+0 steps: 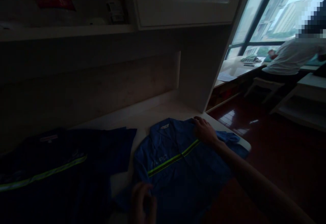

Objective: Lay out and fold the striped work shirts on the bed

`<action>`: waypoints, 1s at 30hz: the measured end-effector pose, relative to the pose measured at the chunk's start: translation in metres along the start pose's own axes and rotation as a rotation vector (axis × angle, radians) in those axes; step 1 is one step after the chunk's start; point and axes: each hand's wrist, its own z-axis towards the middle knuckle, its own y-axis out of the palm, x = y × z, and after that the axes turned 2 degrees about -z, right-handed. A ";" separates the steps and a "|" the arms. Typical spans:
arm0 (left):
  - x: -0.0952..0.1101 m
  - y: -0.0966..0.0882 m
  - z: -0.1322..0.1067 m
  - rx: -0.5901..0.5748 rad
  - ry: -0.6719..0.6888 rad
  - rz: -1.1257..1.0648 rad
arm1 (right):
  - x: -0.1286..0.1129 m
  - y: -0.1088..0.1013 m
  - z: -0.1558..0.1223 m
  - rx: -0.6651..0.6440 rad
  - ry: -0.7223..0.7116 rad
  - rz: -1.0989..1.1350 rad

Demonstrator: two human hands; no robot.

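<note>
A blue work shirt (pixel 188 173) with a green-yellow reflective stripe lies front up on the white tabletop, its collar toward the back. My right hand (pixel 206 130) rests on the shoulder at the shirt's right side, fingers stretched over the cloth; their undersides are hidden. My left hand (pixel 143 202) is at the bottom of the view, beside the lower left part of the same shirt. Its fingers are curved, with a gap between them and the thumb, and nothing shows in them. A darker blue shirt (pixel 99 149) with a similar stripe lies to the left.
Above the tabletop (pixel 150 112) are a shelf (pixel 102 31) with packages and a white cabinet door (pixel 183 16). A side panel bounds the tabletop at the back right. Farther right, a person in a white top (pixel 287 59) is by a window desk (pixel 246 68), near a stool (pixel 266 83).
</note>
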 end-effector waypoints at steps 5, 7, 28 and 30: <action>-0.006 0.044 -0.011 -0.076 0.200 0.164 | -0.014 0.034 0.023 -0.179 -0.093 -0.054; -0.014 0.035 -0.008 -0.063 0.211 0.387 | -0.008 0.043 0.025 -0.220 -0.092 -0.035; 0.051 0.002 0.094 -0.188 0.019 0.749 | 0.016 0.066 0.028 0.075 -0.216 0.151; 0.040 -0.001 0.102 -0.199 -0.059 0.754 | 0.020 0.075 0.028 0.143 -0.216 0.156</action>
